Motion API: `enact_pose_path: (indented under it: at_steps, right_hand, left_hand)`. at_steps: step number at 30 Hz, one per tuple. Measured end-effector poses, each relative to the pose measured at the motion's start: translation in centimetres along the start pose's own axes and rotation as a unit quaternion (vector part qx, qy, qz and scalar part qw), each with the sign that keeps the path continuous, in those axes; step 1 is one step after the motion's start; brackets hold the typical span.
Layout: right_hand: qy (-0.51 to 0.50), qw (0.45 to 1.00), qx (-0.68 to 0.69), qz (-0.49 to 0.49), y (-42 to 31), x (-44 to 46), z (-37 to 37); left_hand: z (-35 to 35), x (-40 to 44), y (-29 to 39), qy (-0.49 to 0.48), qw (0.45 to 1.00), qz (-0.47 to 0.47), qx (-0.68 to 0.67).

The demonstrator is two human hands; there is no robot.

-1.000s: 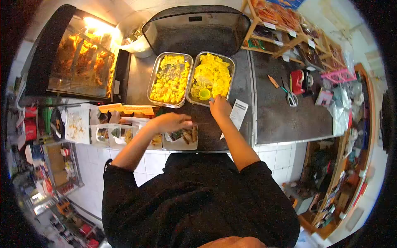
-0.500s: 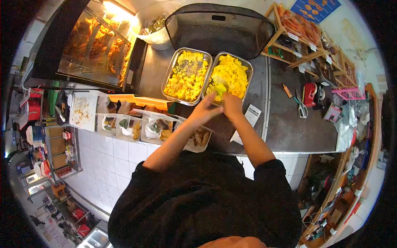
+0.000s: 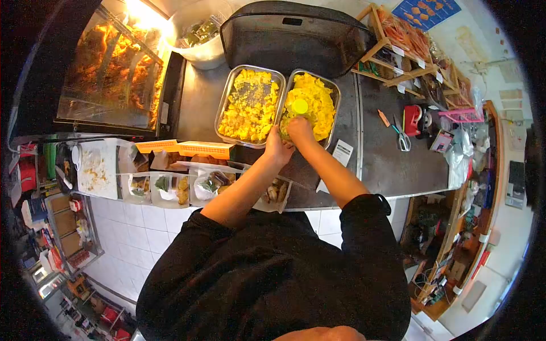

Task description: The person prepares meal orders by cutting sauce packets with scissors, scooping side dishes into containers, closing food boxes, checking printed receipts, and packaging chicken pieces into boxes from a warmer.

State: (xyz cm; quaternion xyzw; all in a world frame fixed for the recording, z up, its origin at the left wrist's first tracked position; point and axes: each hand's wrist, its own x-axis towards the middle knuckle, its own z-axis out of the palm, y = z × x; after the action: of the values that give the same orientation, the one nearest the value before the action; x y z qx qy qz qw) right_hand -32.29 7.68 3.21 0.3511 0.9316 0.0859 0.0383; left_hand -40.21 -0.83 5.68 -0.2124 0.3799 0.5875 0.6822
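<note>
Two metal trays of yellow food stand side by side, the left tray [image 3: 218, 126] and the right tray [image 3: 338, 108]. A round yellow-green cup [image 3: 300, 105] is over the food in the right tray. My right hand [image 3: 300, 131] is closed just below it, seemingly round its handle, which my fingers mostly hide. Beside it, at the trays' near corners, is my left hand [image 3: 277, 150], its fingers drawn together; what they hold is hidden. Open white boxes of food [image 3: 168, 190] line the counter's front edge, the rightmost partly behind my left forearm.
Orange boxes [image 3: 202, 150] lie behind the white boxes. A lit glass cabinet [image 3: 108, 79] is at the left, a white bucket [image 3: 202, 48] and a dark mesh cover [image 3: 290, 42] at the back. Right of my arm are a paper slip [image 3: 342, 152], scissors [image 3: 404, 141] and a red tape dispenser [image 3: 412, 119].
My left hand has moved from over the boxes up to the trays, beside my right hand. The cup has shifted from the right tray's near end further over the food. The view has shifted too.
</note>
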Motion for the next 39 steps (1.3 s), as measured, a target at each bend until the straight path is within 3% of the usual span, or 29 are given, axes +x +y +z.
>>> enact_pose_path:
  at_steps: [1, 3, 7, 11, 16, 18, 19, 23, 24, 25, 27, 29, 30, 31, 33, 34, 35, 36, 37, 38, 39]
  right_hand:
    - [-0.002, 1.000, 0.000, 0.002, 0.1, 0.3, 0.2]
    - [-0.115, 0.993, 0.026, -0.017, 0.3, 0.9, -0.1]
    - [-0.142, 0.986, 0.078, -0.025, 1.9, 1.4, -1.3]
    - [-0.179, 0.976, 0.122, -0.031, 3.1, 1.4, -5.1]
    - [-0.180, 0.973, 0.135, -0.055, 4.6, 0.5, -3.1]
    - [-0.209, 0.967, 0.077, -0.124, 4.8, 0.2, -2.3]
    - [-0.205, 0.967, 0.076, -0.128, 4.6, 0.1, -2.2]
    - [-0.199, 0.965, 0.141, -0.095, 4.8, -1.4, -1.5]
    - [-0.169, 0.959, 0.227, -0.028, 5.3, -1.9, -2.7]
    - [-0.136, 0.940, 0.309, 0.040, 6.1, -2.5, -3.0]
    - [-0.144, 0.928, 0.341, 0.042, 7.2, -3.7, -0.3]
    - [-0.129, 0.894, 0.420, 0.083, 7.9, -5.0, 0.8]
    - [-0.037, 0.874, 0.482, 0.052, 8.4, -5.8, 4.8]
    - [-0.037, 0.873, 0.484, 0.053, 8.5, -6.2, 4.5]
    - [-0.146, 0.712, 0.645, 0.237, 8.5, -7.2, 3.7]
    - [-0.146, 0.630, 0.712, 0.274, 8.1, -7.9, 2.4]
    - [-0.144, 0.628, 0.713, 0.275, 8.2, -8.5, 1.1]
    - [-0.146, 0.587, 0.742, 0.289, 8.3, -9.2, -0.8]
    - [-0.149, 0.543, 0.768, 0.303, 8.4, -9.8, -2.6]
    - [-0.142, 0.538, 0.778, 0.291, 8.5, -10.5, -4.3]
    - [-0.145, 0.533, 0.779, 0.297, 8.7, -11.5, -5.2]
  left_hand:
    - [-0.1, 0.1, 0.0, 0.019, 1.000, -0.006, 0.003]
    - [-0.8, 0.4, 0.0, -0.023, 1.000, -0.012, 0.000]
    - [-0.2, 0.0, 0.4, 0.023, 0.998, -0.045, -0.042]
    - [0.9, -1.9, 0.2, 0.001, 1.000, 0.004, -0.030]
    - [-0.2, -1.2, -0.8, -0.036, 0.998, 0.025, -0.036]
    - [-1.7, 2.1, -1.5, 0.051, 0.996, 0.011, -0.072]
    - [-1.8, 2.3, -1.4, 0.050, 0.996, 0.017, -0.075]
    - [-1.2, 0.4, -1.0, 0.001, 0.998, 0.033, -0.058]
    - [-1.0, -0.4, -1.0, -0.034, 0.997, 0.047, -0.057]
    - [-1.5, 0.2, -1.1, -0.031, 0.997, 0.047, -0.058]
    - [-1.7, 0.7, -1.2, 0.001, 0.998, 0.040, -0.049]
    - [-1.2, 0.0, -1.2, 0.014, 0.998, 0.041, -0.045]
    - [-1.0, -0.4, -1.1, 0.001, 0.998, 0.040, -0.041]
    - [-0.9, -1.0, -1.0, -0.011, 0.999, 0.039, -0.036]
    - [-0.7, -2.4, -0.3, -0.040, 0.998, 0.040, 0.007]
    - [-0.7, -3.0, 0.0, -0.071, 0.995, 0.040, 0.049]
    - [-0.7, -3.6, 0.4, -0.103, 0.990, 0.039, 0.092]
    - [-1.1, -3.7, 0.9, -0.075, 0.981, 0.009, 0.179]
    - [-1.2, -5.9, 1.9, -0.073, 0.981, 0.004, 0.182]
    - [-0.6, -10.2, 3.3, -0.219, 0.848, 0.085, 0.474]
    - [-0.6, -13.2, 4.6, -0.340, 0.606, 0.154, 0.702]
